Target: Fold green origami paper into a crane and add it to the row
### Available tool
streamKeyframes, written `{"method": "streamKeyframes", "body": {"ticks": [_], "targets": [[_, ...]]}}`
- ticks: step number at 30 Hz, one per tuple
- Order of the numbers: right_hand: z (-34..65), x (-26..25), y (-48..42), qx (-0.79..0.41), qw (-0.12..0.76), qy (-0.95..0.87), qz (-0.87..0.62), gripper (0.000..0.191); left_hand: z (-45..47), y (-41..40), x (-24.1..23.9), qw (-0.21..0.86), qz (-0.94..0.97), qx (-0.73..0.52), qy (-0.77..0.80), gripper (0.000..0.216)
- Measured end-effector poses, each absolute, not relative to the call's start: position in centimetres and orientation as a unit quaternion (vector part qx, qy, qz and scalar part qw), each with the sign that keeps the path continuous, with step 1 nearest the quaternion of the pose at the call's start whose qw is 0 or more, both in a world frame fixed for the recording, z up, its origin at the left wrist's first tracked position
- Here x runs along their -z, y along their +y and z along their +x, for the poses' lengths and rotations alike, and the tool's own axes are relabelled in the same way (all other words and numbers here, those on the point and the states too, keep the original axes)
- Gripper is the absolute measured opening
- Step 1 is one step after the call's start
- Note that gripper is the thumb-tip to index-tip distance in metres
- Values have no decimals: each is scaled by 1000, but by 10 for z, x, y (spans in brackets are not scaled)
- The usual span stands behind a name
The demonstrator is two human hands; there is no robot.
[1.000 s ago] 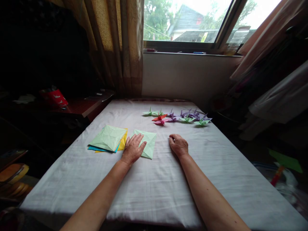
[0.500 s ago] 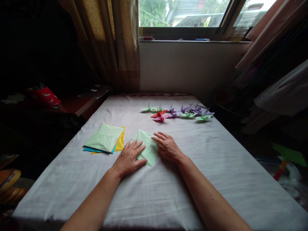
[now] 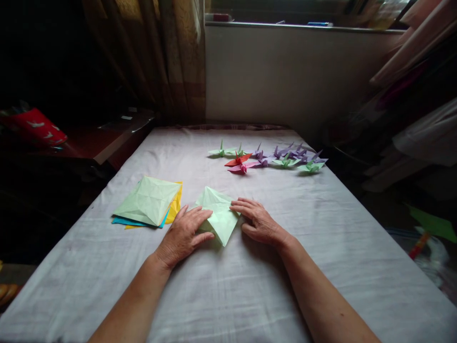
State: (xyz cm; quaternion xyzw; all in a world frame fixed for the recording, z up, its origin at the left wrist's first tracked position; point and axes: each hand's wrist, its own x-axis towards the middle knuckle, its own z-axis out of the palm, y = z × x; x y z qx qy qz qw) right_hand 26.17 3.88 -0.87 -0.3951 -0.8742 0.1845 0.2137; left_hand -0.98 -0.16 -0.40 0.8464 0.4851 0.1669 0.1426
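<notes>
Origami sheet [image 3: 224, 223], creased: left hand [image 3: 184, 233] at 8 o'clock, right hand [image 3: 260, 221] at 3, both loosely spread; best pressed evenly.

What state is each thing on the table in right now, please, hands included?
Green sheet, creased, partly covered
Left hand, open, touching green sheet
Right hand, open, touching green sheet
Paper stack, uneven, top creased
Paper cranes, folded, wings spread
Tablecloth, slightly wrinkled

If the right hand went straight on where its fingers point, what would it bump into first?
Most likely the pale green paper sheet: the right hand overlaps its edge in the picture, though how firmly they touch is hard to tell.
</notes>
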Motion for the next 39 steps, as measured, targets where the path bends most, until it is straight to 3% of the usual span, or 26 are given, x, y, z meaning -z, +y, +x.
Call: {"method": "streamKeyframes", "body": {"ticks": [2,7,10,17,24,39], "targets": [[262,10,39,-187,222,-871,-395,64,-11,0,5,143,846,-178,482,53],[259,14,42,-155,268,-863,-400,28,-15,2,4,149,846,-194,473,54],[258,9,41,-156,277,-859,-400,20,-18,1,-2,153,845,-204,470,54],[250,1,31,-161,296,-839,-428,18,-21,-6,-6,164,802,-217,533,42],[236,19,31,-100,324,-801,-494,31,-17,-4,12,91,734,-266,619,48],[227,18,32,-54,273,-799,-533,29,-14,-3,7,15,741,-197,642,32]]}}
